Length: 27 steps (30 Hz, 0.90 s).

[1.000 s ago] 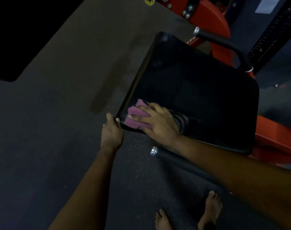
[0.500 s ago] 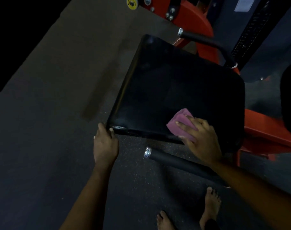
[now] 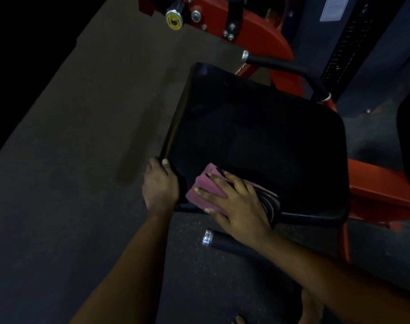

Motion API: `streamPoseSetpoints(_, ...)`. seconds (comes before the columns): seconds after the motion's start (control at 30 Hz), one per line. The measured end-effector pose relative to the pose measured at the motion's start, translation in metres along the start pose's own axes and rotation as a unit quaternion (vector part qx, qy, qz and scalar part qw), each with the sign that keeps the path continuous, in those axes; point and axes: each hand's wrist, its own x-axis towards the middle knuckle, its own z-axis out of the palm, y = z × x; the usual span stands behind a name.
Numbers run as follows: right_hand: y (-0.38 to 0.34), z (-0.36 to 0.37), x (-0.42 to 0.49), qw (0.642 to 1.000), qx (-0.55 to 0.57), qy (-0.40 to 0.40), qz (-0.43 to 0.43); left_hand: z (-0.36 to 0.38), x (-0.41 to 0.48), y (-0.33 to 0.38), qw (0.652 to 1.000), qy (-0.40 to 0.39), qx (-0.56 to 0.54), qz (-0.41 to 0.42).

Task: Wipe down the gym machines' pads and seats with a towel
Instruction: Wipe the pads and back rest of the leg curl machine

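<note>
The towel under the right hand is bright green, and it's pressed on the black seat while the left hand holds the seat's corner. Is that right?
Not quite. The head view shows the folded cloth towel is pinkish-purple, not green. The rest holds: the right hand presses it flat on the black padded seat while the left hand holds the seat's near corner.

A folded dusty-pink towel (image 3: pixel 207 187) is lying flat on the near left corner of the seat (image 3: pixel 257 136), showing from under the spread fingers of the right hand (image 3: pixel 238 203), which is pressing it down. The seat, a glossy black pad with rounded corners, is facing upward, and the left hand (image 3: pixel 160 185) is gripping its near left edge just beside the towel.
</note>
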Motion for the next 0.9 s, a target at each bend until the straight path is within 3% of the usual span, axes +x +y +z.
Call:
streamPoseSetpoints(0.23,0.024,0.004,0.042,1.0,-0.014,0.016,0.022,0.013,-0.003,0.006,0.995,0.051,0.086,-0.011)
streamPoseSetpoints(0.5,0.099,-0.009,0.157,0.986,-0.045,0.022,0.158,0.015,0.0,0.008,0.993,0.055,0.101,-0.021)
streamPoseSetpoints(0.6,0.091,-0.012,0.162,0.978,-0.042,0.035,0.204,0.014,-0.001,0.01,0.993,0.067,0.1,-0.018)
streamPoseSetpoints(0.7,0.057,-0.012,0.124,0.988,-0.039,0.053,0.142,0.013,-0.001,0.01,0.994,0.052,0.096,-0.025)
streamPoseSetpoints(0.8,0.027,-0.005,0.074,0.997,-0.058,0.013,0.043,0.01,0.0,0.008,0.994,0.036,0.094,-0.052)
streamPoseSetpoints(0.9,0.03,-0.006,0.072,0.996,-0.092,-0.013,0.009,0.002,0.012,0.02,0.994,0.032,0.046,-0.092)
